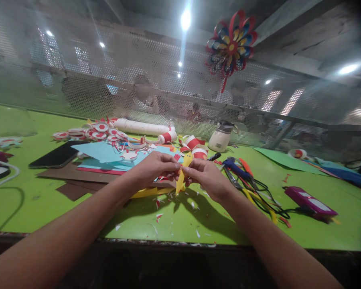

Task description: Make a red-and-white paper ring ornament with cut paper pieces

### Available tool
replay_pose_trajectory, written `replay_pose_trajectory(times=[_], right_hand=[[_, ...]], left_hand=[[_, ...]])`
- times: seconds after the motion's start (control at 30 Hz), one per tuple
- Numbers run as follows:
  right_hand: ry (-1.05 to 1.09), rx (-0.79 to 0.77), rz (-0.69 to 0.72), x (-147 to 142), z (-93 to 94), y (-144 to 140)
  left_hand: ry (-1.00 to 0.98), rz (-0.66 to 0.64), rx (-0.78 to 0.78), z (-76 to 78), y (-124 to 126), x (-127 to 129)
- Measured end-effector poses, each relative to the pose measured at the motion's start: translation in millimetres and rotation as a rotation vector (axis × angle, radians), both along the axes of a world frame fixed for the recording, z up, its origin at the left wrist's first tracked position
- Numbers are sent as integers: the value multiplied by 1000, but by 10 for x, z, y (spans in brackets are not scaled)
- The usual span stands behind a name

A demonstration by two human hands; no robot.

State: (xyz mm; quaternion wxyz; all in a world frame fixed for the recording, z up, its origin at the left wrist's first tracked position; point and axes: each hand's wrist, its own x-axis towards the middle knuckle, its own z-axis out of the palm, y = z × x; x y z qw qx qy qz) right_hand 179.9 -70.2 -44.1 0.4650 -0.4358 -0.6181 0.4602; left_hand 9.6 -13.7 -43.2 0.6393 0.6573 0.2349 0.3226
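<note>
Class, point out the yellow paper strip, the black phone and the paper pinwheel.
yellow paper strip (180, 178), head view, on its lower half below the fingers.
black phone (55, 155), head view, middle of its screen.
paper pinwheel (231, 47), head view, its red centre.

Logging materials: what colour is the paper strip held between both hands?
Yellow: the paper strip is pinched by left hand and right hand, head view.

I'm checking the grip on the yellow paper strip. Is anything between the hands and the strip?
Nothing visible. The left hand and right hand both pinch the yellow paper strip directly, holding it above the green table, with only paper scraps below.
</note>
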Motion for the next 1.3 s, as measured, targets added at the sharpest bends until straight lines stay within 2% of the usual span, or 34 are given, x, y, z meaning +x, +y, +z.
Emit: replay_pose_trajectory(times=[0.37, 0.57, 1.03, 1.3], right_hand=[[-25, 8, -19, -9, 33, -23], [0, -12, -30, -27, -5, -10], [14, 0, -38, -48, 9, -21], [27, -14, -2, -21, -30, 4]], left_hand=[[-23, 33, -72, 30, -5, -11], [-38, 81, -36, 35, -14, -2], [-31, 68, -118, 12, 5, -3], [-70, 65, -64, -2, 16, -4]])
